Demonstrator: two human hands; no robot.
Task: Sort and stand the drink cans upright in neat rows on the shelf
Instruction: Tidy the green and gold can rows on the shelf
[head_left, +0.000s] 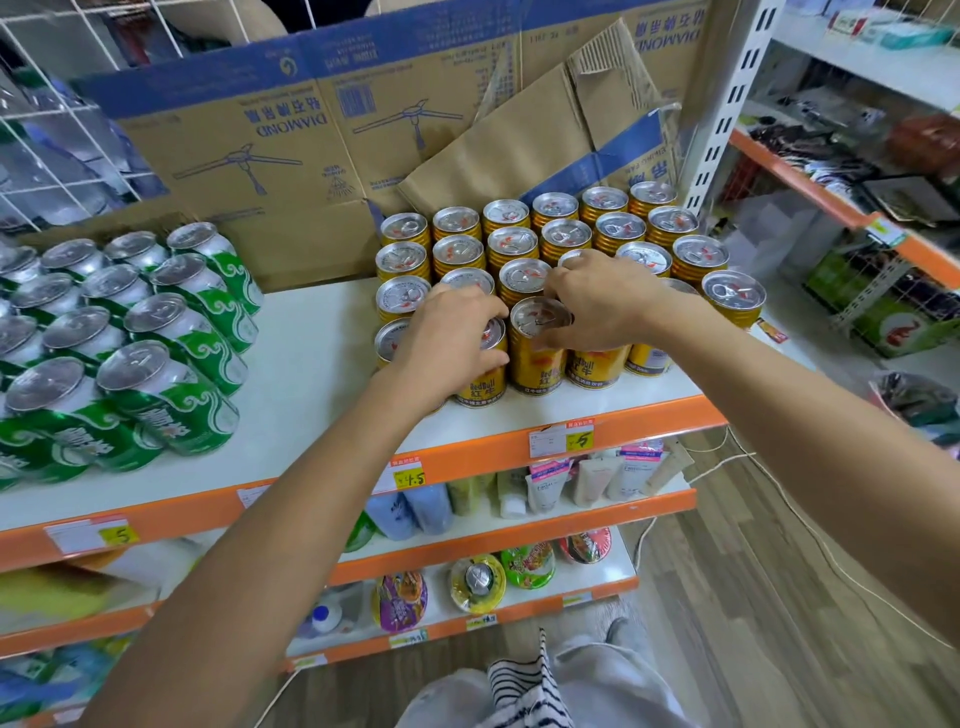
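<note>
On the white shop shelf (311, 364), the left hand (451, 340) is curling its grip round a front-row gold Red Bull can (480, 384) while the right hand (597, 306) is pinching the top of the next can (537, 361), and nudging both gently should keep rows straight.

Bare forearms (291, 519); blk/wht striped top (519, 691), pale grey trousers (623, 680), poss. a grey shoe (621, 629) below
</note>
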